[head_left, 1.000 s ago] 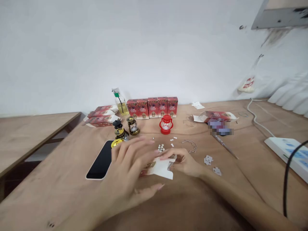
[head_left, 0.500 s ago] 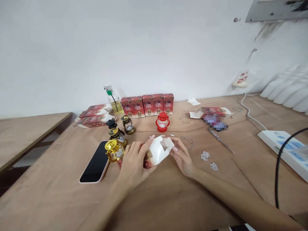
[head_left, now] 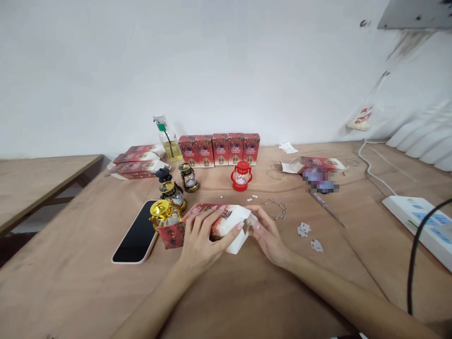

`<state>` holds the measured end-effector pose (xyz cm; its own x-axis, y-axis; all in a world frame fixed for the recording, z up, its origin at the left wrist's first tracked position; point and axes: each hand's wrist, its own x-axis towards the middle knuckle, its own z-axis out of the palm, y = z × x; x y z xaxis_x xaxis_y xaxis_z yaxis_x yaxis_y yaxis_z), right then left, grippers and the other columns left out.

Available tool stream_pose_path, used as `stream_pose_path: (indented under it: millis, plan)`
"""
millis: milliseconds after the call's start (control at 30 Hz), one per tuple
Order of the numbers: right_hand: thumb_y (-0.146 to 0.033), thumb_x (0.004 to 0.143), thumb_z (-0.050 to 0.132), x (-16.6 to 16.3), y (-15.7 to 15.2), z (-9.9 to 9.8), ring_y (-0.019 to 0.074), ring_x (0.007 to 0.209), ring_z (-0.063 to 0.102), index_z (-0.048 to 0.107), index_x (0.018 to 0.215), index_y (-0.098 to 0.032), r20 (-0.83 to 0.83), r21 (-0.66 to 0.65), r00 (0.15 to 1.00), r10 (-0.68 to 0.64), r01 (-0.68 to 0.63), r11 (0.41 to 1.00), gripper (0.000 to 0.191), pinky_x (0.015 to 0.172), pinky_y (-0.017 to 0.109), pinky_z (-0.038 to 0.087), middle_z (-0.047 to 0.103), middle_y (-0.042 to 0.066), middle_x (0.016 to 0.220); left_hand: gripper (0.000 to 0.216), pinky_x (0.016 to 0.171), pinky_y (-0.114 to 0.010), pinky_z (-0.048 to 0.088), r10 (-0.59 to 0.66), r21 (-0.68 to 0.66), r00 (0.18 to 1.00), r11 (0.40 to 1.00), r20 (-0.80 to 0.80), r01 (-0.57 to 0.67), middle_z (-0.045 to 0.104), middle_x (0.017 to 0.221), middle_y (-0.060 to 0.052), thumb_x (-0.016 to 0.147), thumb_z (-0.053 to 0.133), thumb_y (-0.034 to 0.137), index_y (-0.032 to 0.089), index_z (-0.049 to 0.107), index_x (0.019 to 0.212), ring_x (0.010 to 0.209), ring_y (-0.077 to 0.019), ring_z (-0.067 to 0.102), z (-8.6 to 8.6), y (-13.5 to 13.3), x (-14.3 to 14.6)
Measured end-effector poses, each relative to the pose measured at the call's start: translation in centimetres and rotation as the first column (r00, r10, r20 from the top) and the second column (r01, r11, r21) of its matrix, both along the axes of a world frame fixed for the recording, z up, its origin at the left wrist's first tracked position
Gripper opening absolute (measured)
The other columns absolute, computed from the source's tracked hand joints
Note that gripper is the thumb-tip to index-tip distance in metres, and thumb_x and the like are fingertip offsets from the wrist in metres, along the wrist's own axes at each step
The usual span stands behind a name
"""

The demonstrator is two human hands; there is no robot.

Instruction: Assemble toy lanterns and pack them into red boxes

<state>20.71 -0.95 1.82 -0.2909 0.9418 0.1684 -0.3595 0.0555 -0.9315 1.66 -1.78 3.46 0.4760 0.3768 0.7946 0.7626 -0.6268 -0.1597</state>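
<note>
A red printed cardboard box [head_left: 173, 235] lies sideways low over the table, its white flap end pointing right. My left hand [head_left: 199, 240] is wrapped over the middle of the box, fingers on top and thumb along the near side. At the white end, my right hand [head_left: 269, 238] has its fingers closed on a flap. Just left of the box stands a gold miniature lantern [head_left: 162, 212], partly hidden by it. A black-and-gold lantern [head_left: 173, 193], another such lantern [head_left: 189, 178] and a black-topped one [head_left: 163, 174] stand behind. Farther back is a red lantern [head_left: 242, 176].
Several closed red boxes [head_left: 221, 150] line the wall beside a bottle of yellow liquid [head_left: 171, 147]. A phone [head_left: 136, 235] lies left. To the right are bent wire [head_left: 278, 209], small white pieces [head_left: 303, 229], a screwdriver [head_left: 328, 209], an opened box [head_left: 318, 163] and a power strip [head_left: 420, 221].
The box has turned from tilted, with its white end raised, to lying lengthwise across, showing its red sides. My left hand has shifted its hold; my right hand stays at the flap end.
</note>
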Motion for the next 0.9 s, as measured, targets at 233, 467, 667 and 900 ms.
stream_pose_path:
  millis: [233,467,667,900]
  plan:
    - [-0.024,0.070,0.069,-0.1,0.6,0.5,0.0123,0.077,0.058,0.059,0.097,-0.026,-0.118,-0.243,0.992,0.034,-0.062,0.968,0.029,0.067,0.024,0.051,0.061,-0.001,0.090,0.043,0.086,-0.041,0.039,-0.002,-0.017,0.998,1.000,-0.056,0.001,0.059,0.116,-0.010,0.083,0.060,0.020,0.037,0.055,0.122,0.103,-0.0253,0.055,-0.5,0.2,-0.4]
    - [-0.013,0.060,0.075,0.2,0.8,-0.1,0.0105,0.076,0.058,0.060,0.092,-0.024,-0.200,-0.233,0.969,0.144,-0.190,0.954,0.037,0.065,0.020,0.046,0.062,-0.003,0.086,0.035,0.082,-0.042,0.040,-0.028,0.035,1.000,0.999,0.013,0.028,0.058,0.111,-0.014,0.079,0.063,0.026,0.026,0.056,0.113,0.098,-0.0276,0.056,-0.5,0.6,-0.6]
    - [-0.033,0.078,0.069,0.1,0.2,-0.2,0.0128,0.084,0.056,0.061,0.100,-0.025,-0.024,-0.060,0.990,0.140,-0.141,0.988,0.024,0.078,0.026,0.046,0.062,0.000,0.091,0.034,0.079,-0.043,0.043,-0.049,0.011,0.996,0.999,0.075,0.048,0.057,0.112,-0.014,0.074,0.066,0.030,0.025,0.053,0.105,0.099,-0.0290,0.057,-0.1,0.4,-0.6]
    - [-0.046,0.085,0.059,-0.5,0.1,-0.7,0.0178,0.088,0.061,0.064,0.097,-0.024,-0.093,-0.080,0.986,0.137,-0.145,0.986,0.025,0.074,0.032,0.052,0.065,0.004,0.097,0.044,0.082,-0.043,0.048,-0.158,0.040,0.965,0.987,0.209,0.153,0.057,0.112,-0.015,0.069,0.067,0.027,0.020,0.048,0.108,0.101,-0.0284,0.059,0.2,-0.1,0.1]
